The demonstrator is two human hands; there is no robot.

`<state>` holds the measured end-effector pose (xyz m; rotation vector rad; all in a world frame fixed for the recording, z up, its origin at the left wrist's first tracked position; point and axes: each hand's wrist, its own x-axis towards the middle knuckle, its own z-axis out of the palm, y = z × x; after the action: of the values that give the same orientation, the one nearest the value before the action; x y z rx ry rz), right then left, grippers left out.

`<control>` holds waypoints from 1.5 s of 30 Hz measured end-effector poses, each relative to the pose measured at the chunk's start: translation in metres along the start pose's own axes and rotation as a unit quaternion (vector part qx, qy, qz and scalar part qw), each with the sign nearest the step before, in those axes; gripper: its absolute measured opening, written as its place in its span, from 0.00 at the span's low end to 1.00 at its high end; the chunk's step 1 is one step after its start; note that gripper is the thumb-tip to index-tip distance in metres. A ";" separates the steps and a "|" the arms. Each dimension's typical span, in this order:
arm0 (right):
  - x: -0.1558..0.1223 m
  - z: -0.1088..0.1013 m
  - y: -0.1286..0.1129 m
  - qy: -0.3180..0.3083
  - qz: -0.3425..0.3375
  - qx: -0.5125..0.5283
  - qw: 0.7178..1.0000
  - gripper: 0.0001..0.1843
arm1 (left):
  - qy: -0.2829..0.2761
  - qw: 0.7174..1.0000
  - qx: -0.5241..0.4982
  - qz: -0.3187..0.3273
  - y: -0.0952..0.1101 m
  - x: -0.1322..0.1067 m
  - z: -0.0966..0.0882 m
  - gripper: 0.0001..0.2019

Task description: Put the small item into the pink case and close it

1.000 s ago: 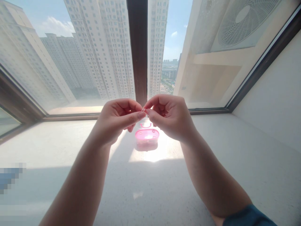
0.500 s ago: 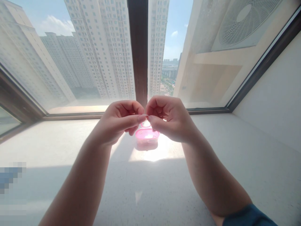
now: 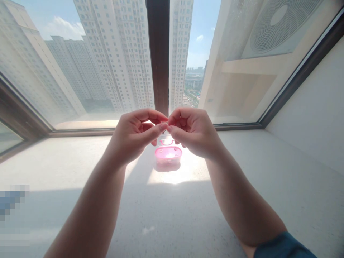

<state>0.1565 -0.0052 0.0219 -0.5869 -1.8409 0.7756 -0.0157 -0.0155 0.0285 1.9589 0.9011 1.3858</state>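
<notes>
My left hand (image 3: 135,135) and my right hand (image 3: 194,132) are raised above a pale stone windowsill (image 3: 80,168), fingertips meeting in a pinch. Whatever sits between the fingertips is too small to make out. Just below and behind the hands, a small pink translucent plastic box (image 3: 168,154) rests on the sill in a patch of sunlight, with a pink handle or lid part (image 3: 166,142) at its far side. Neither hand touches the box.
A large window with a dark brown frame post (image 3: 158,53) runs along the back of the sill; tall buildings and an outdoor fan unit (image 3: 276,25) show through it. A white wall (image 3: 317,107) closes the right side. A blurred blue patch (image 3: 10,202) lies at the left.
Both hands have lifted slightly since half a second ago, uncovering the pink handle part behind the box. The pinch stays closed and the box has not moved.
</notes>
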 end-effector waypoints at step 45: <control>0.010 -0.006 0.015 0.025 0.051 -0.145 0.988 0.06 | -0.313 0.831 0.435 -0.148 -0.115 0.003 0.021 0.06</control>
<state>0.1595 0.0130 0.0187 -0.8839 -1.9019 0.5564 -0.0173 0.0555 -0.0639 2.4980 1.5518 0.0378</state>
